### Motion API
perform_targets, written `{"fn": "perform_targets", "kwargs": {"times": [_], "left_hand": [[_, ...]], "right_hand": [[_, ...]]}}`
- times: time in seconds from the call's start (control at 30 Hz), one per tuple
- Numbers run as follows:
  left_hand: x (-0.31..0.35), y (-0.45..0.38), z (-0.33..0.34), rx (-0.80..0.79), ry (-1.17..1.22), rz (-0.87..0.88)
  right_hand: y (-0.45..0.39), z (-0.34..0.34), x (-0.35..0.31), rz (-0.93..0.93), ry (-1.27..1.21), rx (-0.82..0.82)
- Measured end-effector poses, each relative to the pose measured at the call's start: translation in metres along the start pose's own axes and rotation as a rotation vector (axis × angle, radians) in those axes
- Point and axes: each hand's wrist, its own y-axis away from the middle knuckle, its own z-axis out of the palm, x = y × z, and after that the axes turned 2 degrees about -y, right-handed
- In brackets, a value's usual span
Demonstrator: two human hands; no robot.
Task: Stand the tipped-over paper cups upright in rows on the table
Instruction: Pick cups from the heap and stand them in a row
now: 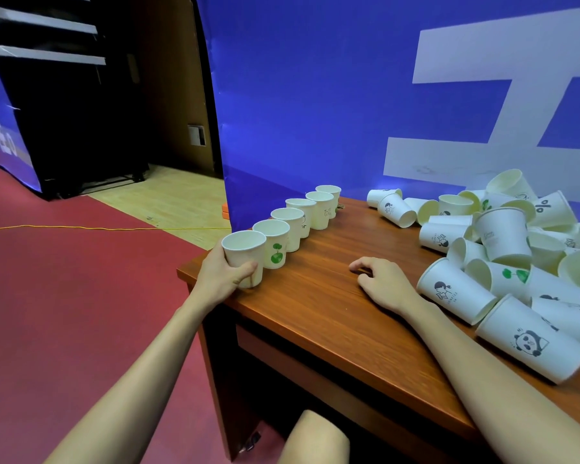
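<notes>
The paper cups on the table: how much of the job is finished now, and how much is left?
Done: five cups stand upright in a row along the table's left edge. In hand: the left hand grips a sixth upright cup at the row's near end. The right hand rests on the table, holding nothing. Left: a big pile of tipped cups on the right, so most work remains.
</notes>
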Motion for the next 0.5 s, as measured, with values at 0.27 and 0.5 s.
{"fn": "perform_targets", "kwargs": {"times": [0.27, 0.5], "left_hand": [[0.002, 0.011, -0.006, -0.115, 0.127, -0.012], [0.011, 0.014, -0.019, -0.004, 0.189, 0.006]], "right_hand": [[0.001, -0.001, -0.002, 0.012, 0.006, -0.010], [0.004, -0.004, -0.007, 0.027, -0.004, -0.025]]}}
